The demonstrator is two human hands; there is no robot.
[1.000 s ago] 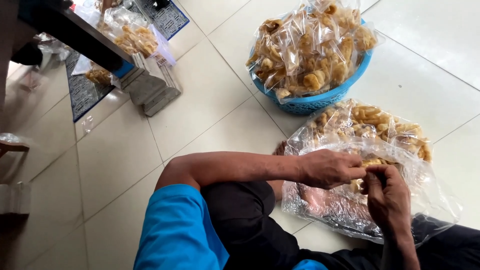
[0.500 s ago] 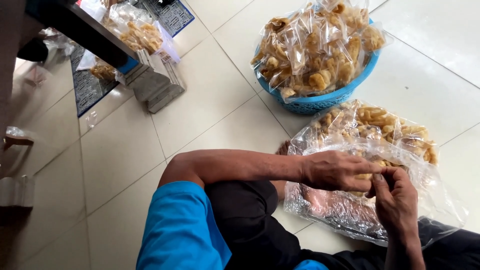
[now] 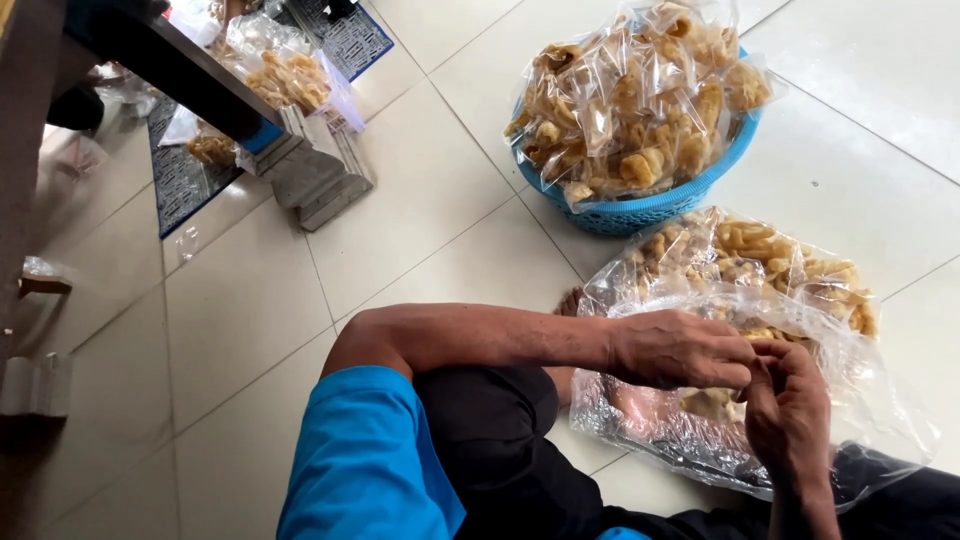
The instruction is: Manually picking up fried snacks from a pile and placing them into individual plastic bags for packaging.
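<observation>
Head view, lower right: clear plastic bag (image 3: 740, 440) of golden fried snacks
Left hand (image 3: 680, 350): closed, bag pinched
Right hand (image 3: 790, 415): closed, bag pinched
Baskets counted: one blue basket (image 3: 640, 210), upper right

The floor is laid with large, glossy, off-white square tiles (image 3: 250, 300) split by thin dark grout lines, and soft daylight gives them a pale sheen, brightest toward the upper right. At the upper left a dark patterned woven mat (image 3: 180, 175) lies flat on the tiles. A stepped grey concrete block (image 3: 315, 170) stands at the mat's edge, under a dark slanting beam with a blue band (image 3: 170, 60).
</observation>
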